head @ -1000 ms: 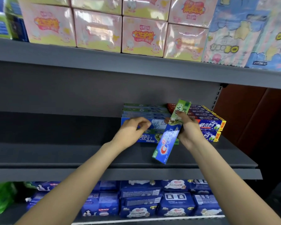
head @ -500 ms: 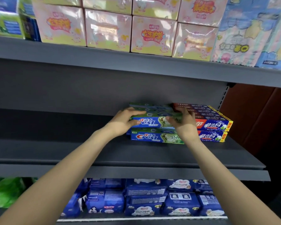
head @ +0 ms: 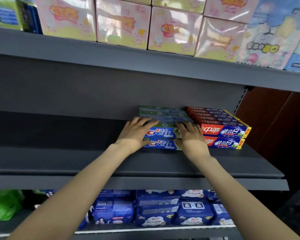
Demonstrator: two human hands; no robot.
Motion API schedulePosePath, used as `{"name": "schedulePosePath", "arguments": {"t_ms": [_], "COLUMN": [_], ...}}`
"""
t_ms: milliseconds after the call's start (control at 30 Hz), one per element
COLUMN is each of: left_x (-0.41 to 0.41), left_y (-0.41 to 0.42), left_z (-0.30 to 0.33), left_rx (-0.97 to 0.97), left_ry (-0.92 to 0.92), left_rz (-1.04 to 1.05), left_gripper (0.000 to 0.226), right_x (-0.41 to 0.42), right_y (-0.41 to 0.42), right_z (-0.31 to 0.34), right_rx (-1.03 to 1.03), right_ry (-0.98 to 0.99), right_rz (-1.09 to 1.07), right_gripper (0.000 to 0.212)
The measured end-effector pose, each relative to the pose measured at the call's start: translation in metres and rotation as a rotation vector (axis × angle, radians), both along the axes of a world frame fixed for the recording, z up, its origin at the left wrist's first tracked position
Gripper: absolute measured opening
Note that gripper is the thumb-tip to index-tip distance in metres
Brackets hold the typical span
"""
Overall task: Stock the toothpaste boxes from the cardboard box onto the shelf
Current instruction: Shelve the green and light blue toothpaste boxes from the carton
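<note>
On the grey middle shelf [head: 93, 163], Crest toothpaste boxes [head: 161, 134] sit stacked just left of red-and-blue toothpaste boxes [head: 222, 130]. Left hand [head: 134, 135] and right hand [head: 191, 137] rest flat-fingered on the Crest stack, neither grip closed around anything.

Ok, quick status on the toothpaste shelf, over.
Both hands, left and right, flat on the Crest stack. Stack sits beside the red boxes. Nothing in the way.

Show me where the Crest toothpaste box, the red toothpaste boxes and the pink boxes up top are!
Crest toothpaste box [head: 160, 132]: head view, on its blue front face.
Red toothpaste boxes [head: 222, 130]: head view, on the top front box's face.
Pink boxes [head: 123, 23]: head view, on one box's front.
</note>
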State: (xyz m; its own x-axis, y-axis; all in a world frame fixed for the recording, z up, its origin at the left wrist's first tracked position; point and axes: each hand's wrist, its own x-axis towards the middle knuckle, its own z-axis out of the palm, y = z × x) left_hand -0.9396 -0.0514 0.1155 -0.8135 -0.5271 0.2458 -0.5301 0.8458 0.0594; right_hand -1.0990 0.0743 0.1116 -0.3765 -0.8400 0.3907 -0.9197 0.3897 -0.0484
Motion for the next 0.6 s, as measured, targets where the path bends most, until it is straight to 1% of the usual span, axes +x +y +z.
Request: {"name": "schedulePosePath", "arguments": {"t_ms": [133,200,333,467,600], "left_x": [0.003,0.008,0.026,0.058,0.108], "left_y": [-0.003,-0.004,-0.004,0.004,0.019], "left_z": [0.008,0.012,0.020,0.021,0.016], "left_rx": [0.027,0.030,0.003,-0.098,-0.124], "left_ry": [0.020,0.040,0.078,0.175,0.291], "left_rz": [-0.019,-0.033,-0.080,-0.090,-0.063], "left_gripper": [0.071,0.069,0.062,0.044,0.030], "right_x": [0.012,0.023,0.061,0.115,0.165], "right_y": [-0.005,-0.008,-0.012,-0.013,-0.005], "right_z": [0.010,0.008,0.000,0.004,0.004], "right_rx": [0.094,0.102,-0.125,-0.119,-0.154], "right_ry": [-0.022,-0.036,0.051,-0.044,-0.135], "right_rz": [-0.070,-0.105,-0.110,-0.083,0.003], "right_gripper": [0.063,0.063,0.055,0.043,0.038]}}
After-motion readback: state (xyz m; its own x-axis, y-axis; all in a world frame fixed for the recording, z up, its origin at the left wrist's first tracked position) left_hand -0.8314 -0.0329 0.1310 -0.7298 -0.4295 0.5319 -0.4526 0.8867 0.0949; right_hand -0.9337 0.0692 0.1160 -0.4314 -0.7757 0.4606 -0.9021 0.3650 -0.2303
